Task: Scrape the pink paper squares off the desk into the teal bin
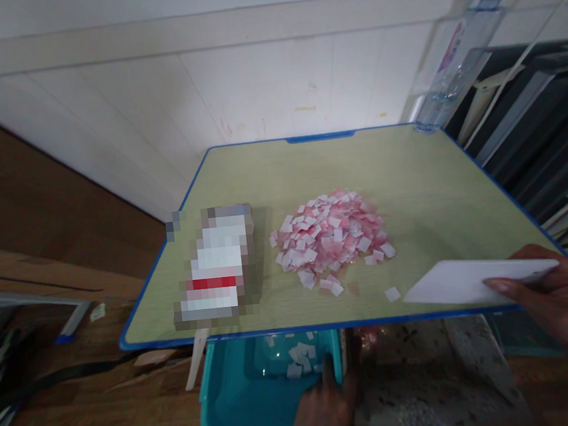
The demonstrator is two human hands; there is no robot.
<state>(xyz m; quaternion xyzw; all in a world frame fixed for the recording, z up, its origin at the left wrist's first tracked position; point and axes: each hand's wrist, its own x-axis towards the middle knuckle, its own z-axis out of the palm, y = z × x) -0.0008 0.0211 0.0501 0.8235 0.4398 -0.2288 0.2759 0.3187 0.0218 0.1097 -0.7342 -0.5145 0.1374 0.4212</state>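
My right hand grips a thin, stiff white card at its right end, thumb on its near face. The card is tilted over the table's front right corner. A single paper square lies just left of its tip. My left hand is below the front edge, on the right rim of a teal plastic basin. One finger points forward along the rim; the others are partly hidden. Small white paper squares lie in the basin. A heap of pink and white paper squares covers the table's middle.
The small folding table has a blue edge and stands against a white wall. A pixelated rectangular object lies at its left. A clear bottle stands at the back right corner. Dark flat panels lean on the right.
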